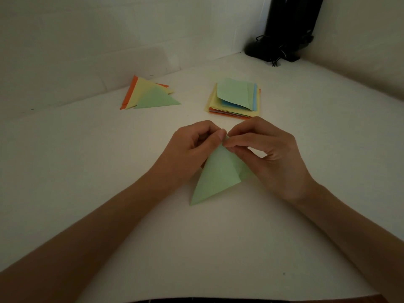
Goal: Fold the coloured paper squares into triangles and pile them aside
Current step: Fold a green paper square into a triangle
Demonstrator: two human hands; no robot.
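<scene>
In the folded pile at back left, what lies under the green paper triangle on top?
A pale yellow paper triangle shows beneath the green paper triangle, with an orange paper triangle at the bottom. Any further sheets between them are covered.

Matt green paper sheet point(215, 178), smooth; matt white table point(218, 248); paper stack point(235, 99) matt, glossy black stand point(288, 29)

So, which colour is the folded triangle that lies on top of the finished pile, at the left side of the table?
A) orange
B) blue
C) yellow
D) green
D: the green triangle lies uppermost, over a yellow triangle and an orange triangle.
</scene>
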